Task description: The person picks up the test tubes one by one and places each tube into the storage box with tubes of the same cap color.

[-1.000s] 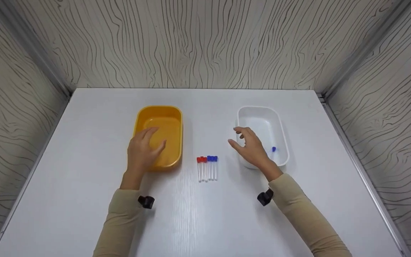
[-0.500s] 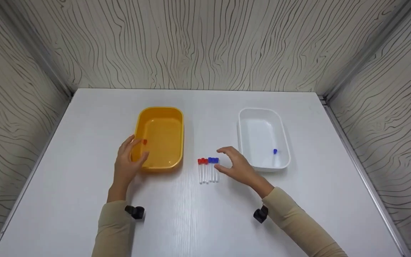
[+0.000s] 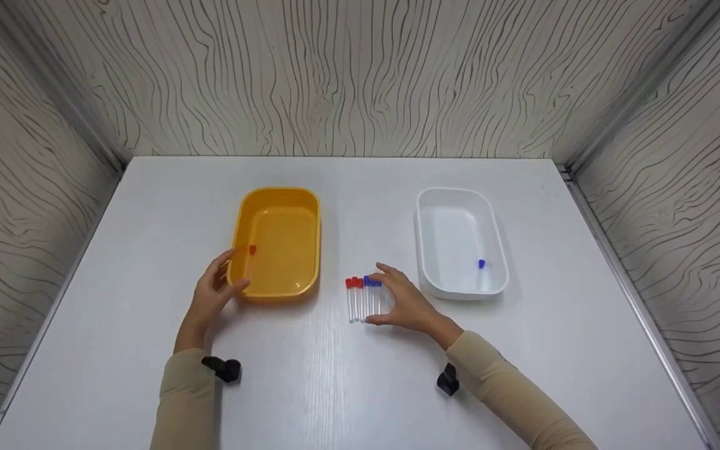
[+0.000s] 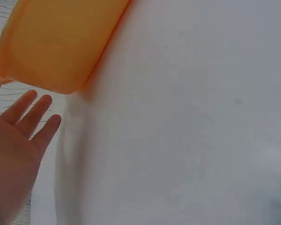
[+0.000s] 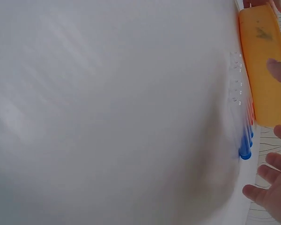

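In the head view my left hand is at the near left corner of the yellow tray, thumb by the rim and fingers along the outer side. It holds nothing; in the left wrist view its fingers are straight and spread. A red-capped tube lies inside that tray by the left wall. My right hand arches over the right part of a row of clear tubes, thumb and fingers apart. The row has red-capped tubes on its left and blue-capped tubes on its right, partly behind the fingers.
A white tray stands right of the row, with a blue-capped piece inside. The white table backs onto a wood-patterned wall, with similar side walls. Each sleeve carries a black wrist camera.
My left hand has drawn back left from over the yellow tray, uncovering the red-capped tube. My right hand has moved left and down from the white tray to over the blue-capped tubes.
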Demonstrator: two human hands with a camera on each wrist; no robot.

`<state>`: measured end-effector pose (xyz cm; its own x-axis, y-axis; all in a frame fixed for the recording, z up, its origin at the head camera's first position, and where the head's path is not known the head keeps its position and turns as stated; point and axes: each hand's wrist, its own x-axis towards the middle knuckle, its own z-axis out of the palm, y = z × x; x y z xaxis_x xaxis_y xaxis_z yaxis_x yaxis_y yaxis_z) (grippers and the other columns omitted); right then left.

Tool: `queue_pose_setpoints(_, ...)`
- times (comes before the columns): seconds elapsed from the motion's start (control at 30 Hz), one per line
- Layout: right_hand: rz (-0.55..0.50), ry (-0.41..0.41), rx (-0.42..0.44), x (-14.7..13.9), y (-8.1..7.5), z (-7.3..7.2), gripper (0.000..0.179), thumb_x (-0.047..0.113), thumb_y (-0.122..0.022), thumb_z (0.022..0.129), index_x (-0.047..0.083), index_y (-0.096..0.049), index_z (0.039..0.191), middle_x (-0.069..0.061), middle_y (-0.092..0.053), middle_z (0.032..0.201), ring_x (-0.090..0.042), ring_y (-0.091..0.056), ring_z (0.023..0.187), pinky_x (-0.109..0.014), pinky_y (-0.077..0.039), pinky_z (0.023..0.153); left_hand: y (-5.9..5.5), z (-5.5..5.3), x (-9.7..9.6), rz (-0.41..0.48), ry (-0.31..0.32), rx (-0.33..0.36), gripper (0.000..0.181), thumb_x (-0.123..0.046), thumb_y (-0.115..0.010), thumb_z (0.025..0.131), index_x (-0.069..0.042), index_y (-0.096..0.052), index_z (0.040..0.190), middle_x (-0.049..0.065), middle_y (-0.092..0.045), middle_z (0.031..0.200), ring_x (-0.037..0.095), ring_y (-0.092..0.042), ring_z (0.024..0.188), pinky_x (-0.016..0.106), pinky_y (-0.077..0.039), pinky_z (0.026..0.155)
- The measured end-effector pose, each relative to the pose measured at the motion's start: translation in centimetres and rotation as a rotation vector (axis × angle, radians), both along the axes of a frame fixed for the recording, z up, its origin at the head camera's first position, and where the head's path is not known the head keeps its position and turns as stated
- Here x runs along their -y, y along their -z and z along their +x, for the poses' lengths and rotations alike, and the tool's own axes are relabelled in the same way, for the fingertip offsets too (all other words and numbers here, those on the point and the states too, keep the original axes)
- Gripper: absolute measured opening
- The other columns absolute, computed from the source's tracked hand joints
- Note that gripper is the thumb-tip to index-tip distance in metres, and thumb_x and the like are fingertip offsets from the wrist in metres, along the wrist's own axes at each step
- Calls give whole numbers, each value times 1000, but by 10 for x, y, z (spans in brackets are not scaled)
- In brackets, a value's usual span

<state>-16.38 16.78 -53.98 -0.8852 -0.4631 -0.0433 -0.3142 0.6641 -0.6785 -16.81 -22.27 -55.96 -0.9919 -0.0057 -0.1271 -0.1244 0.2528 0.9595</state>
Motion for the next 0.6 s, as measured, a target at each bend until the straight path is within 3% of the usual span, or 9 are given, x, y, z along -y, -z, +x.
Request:
queue_pose_setpoints(0.17, 23, -18, 31, 2, 6, -7, 87, 39, -86, 66, 13, -46, 139, -17, -28, 158, -39, -24, 148, -57, -26, 120, 1, 0, 2, 39, 37, 54, 73, -25, -67, 90, -31, -27, 151, 3, -28, 160, 24, -37, 143, 45, -29, 122)
queue_pose_setpoints(0.37, 44, -50, -32, 6, 12, -15, 91, 38, -88, 63, 8, -46, 138, -20, -31, 156, -41, -23, 148, -61, -16, 122, 3, 0, 2, 108, 46, 66, 79, -20, -69, 88, -31, -24, 152, 3, -26, 161, 23, -33, 146, 44, -23, 124)
queue_pose_setpoints(0.6, 140, -91, -83, 8, 16, -20, 95, 47, -86, 63, 10, -46, 140, -18, -30, 157, -38, -20, 149, -58, -14, 123, 5, 2, -3, 147, 49, 130, 90, -24, -74, 84, -41, -16, 152, -3, -19, 164, 20, -25, 149, 50, -12, 126)
